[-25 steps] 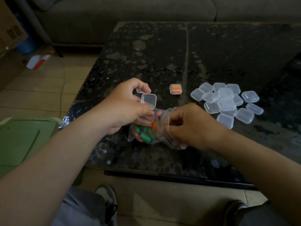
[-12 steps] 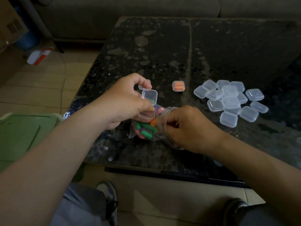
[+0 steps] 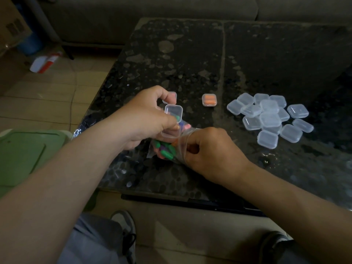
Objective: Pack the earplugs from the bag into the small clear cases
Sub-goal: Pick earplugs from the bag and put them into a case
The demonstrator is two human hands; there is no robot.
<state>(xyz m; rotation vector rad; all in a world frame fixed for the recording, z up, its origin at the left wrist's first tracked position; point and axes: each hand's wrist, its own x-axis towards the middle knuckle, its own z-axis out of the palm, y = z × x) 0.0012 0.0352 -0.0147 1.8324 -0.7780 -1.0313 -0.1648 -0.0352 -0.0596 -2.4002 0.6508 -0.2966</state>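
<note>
Head view: at frame centre, over the dark table, the left hand grips an open clear case just above the bag of coloured earplugs. The right hand, fingers curled, pinches the bag's mouth. The left hand's fingers partly hide another case. An orange-filled case lies beyond. A pile of empty cases sits to the right.

Dim room; dark speckled stone table; grey sofa behind it; tan tiled floor left.
</note>
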